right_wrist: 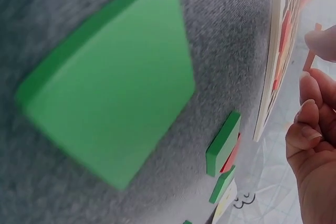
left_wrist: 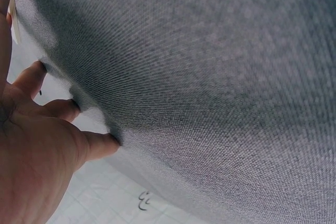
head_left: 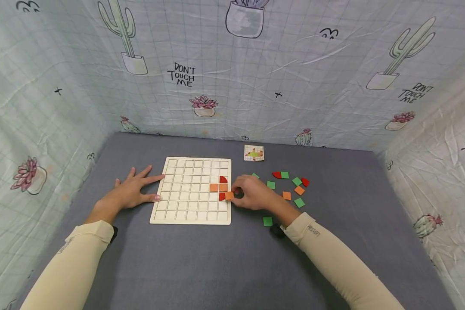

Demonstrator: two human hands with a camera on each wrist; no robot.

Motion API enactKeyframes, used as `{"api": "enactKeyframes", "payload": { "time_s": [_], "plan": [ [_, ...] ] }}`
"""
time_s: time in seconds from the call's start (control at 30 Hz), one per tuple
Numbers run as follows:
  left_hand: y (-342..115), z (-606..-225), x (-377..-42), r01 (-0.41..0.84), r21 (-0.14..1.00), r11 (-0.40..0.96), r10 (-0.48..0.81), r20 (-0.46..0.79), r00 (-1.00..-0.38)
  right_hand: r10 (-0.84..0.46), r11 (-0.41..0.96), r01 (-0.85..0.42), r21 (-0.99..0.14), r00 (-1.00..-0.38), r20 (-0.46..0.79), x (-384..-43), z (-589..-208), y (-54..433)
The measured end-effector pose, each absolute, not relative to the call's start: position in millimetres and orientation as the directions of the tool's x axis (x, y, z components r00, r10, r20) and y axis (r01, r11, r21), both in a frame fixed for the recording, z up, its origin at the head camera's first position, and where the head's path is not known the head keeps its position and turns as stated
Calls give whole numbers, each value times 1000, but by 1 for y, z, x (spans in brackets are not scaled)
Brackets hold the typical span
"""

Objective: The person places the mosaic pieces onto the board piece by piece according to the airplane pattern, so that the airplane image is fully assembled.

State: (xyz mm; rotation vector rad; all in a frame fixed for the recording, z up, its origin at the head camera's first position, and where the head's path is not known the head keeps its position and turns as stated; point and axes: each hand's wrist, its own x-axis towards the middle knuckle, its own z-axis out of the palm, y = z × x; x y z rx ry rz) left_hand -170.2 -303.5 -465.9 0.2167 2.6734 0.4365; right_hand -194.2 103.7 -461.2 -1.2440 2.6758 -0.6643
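Note:
A cream gridded board (head_left: 178, 193) lies on the grey table. Pinched between thumb and fingertips of my right hand (head_left: 252, 192), an orange square tile (head_left: 229, 195) is at the board's right edge; the right wrist view shows this tile (right_wrist: 311, 56) edge-on. Two orange squares (head_left: 214, 187) sit side by side on the board, with a red rounded piece (head_left: 223, 179) above and another red piece (head_left: 221, 196) below, partly covered by the held tile. My left hand (head_left: 129, 191) spreads its fingers on the table, thumb and index finger touching the board's left edge.
Right of the board lie several loose green squares (head_left: 271, 185), orange squares (head_left: 286, 196) and red rounded pieces (head_left: 305, 182). A small patterned card (head_left: 253, 153) lies behind them. Printed cloth walls (head_left: 232, 103) enclose the table's back and sides.

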Motion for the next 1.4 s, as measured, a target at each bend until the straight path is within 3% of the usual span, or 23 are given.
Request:
{"api": "enactKeyframes", "payload": {
  "time_s": [1.4],
  "plan": [
    [-306, -466, -171, 77, 349, 934, 215, -374, -902, -725, 591, -665, -457, -686, 61, -194, -469, 70]
  ]
}}
